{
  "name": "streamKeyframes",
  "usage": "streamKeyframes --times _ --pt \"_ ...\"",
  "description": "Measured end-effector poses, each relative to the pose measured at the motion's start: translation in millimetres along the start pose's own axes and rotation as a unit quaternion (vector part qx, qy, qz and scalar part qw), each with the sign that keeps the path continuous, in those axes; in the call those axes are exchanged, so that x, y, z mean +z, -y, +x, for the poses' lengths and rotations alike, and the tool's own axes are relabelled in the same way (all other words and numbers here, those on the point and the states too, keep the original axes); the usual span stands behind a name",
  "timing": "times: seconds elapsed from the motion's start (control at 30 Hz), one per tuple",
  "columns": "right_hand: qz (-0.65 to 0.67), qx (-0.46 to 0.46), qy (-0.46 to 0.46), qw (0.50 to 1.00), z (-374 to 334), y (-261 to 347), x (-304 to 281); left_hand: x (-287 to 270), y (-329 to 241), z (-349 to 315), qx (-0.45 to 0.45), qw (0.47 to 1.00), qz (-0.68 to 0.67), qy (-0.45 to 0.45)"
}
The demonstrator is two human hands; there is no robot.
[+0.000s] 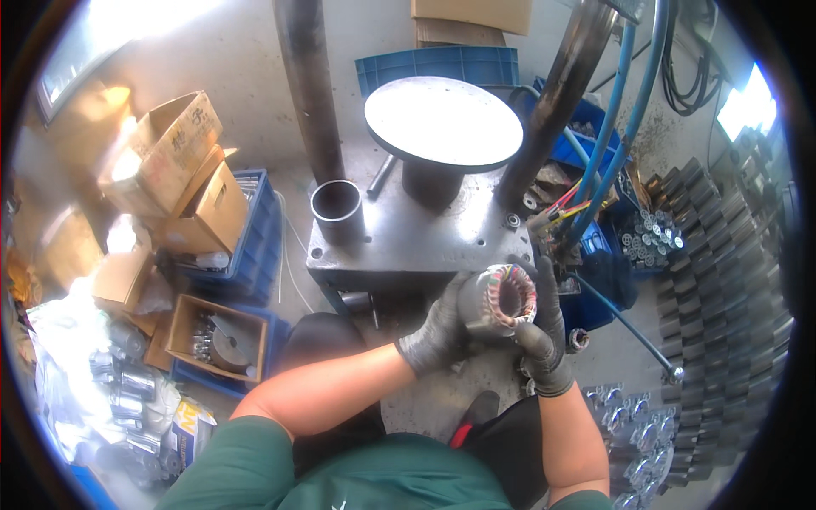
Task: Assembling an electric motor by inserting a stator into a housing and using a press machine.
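Note:
A motor stator, a grey metal cylinder with colourful wire windings around its open end, is held between my two gloved hands, just in front of the machine's steel table. My left hand wraps around its left side, in a dark grey glove. On its right side, my right hand grips it near the wound end, thumb against the rim. The stator is tilted, with its wound opening facing up and to the right. Part of its body is hidden by my fingers.
The steel table carries a round plate on a pedestal and a short metal tube. Cardboard boxes and blue crates stand left. Stacked metal cylinders line the right, near a rod and hoses.

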State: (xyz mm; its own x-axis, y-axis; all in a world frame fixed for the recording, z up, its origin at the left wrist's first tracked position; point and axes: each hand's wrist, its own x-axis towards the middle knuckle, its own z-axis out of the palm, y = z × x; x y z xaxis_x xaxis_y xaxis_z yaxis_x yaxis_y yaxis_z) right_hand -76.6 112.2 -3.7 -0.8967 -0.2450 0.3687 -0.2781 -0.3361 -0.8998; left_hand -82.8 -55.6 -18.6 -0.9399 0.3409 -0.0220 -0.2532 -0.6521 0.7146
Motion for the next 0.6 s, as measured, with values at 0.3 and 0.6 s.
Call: streamKeyframes --times 0.3,0.6 --pt "0.164 0.237 -0.064 0.955 17.6 13.3 12.6 -19.6 2.5 13.8 0.157 0.954 0.254 -0.028" --pt "0.080 0.187 -0.173 0.964 46.2 -27.1 6.7 -29.2 -13.9 0.0 0.194 0.849 0.481 -0.102"
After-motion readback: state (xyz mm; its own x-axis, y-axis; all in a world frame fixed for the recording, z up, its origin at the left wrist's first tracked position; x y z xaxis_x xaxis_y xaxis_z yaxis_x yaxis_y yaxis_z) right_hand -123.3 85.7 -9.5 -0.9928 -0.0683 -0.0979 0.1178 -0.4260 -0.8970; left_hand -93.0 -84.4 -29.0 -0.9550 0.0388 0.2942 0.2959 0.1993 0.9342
